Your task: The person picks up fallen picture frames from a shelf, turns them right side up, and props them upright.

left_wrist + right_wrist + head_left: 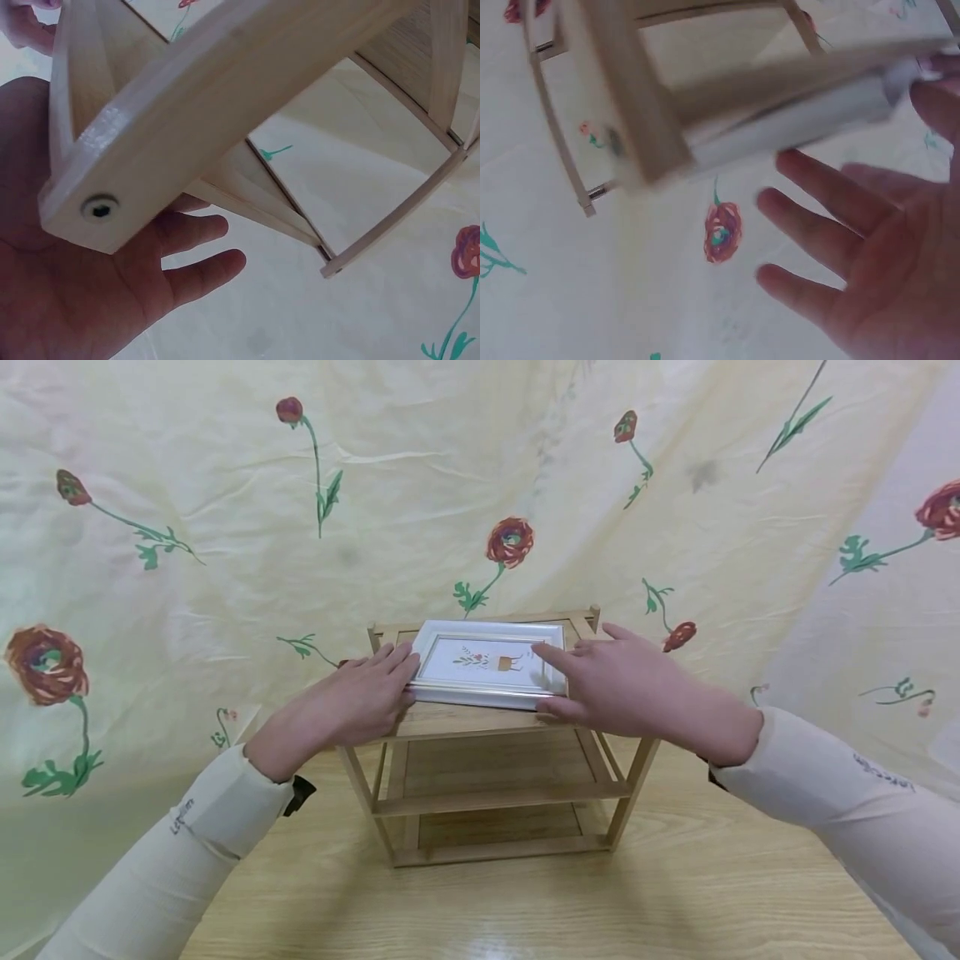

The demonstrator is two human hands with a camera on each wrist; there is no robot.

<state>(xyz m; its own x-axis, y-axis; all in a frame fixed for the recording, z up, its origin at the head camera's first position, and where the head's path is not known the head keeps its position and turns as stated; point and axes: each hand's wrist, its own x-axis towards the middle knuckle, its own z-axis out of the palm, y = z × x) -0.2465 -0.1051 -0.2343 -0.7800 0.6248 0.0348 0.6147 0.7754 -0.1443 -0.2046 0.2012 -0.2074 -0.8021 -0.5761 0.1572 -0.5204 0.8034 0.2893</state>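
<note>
A white picture frame [487, 662] lies flat, picture side up, on the top board of a small wooden shelf rack [480, 722]. The print shows a leafy sprig with an orange-brown pot. Along the frame's left end rests my left hand [360, 693], its fingers fairly straight; the left wrist view shows that hand [112, 277] beside a rack post. My right hand [622, 681] is at the frame's right end, index finger over the picture and thumb by the front edge. Spread, loosely bent fingers of the right hand [870, 255] appear in the right wrist view.
Two lower shelves of the rack [502, 768] are visible beneath the top board. The rack stands on a wood-grain surface [480, 910]. Behind and at the sides hangs a cream cloth [420, 485] printed with red flowers.
</note>
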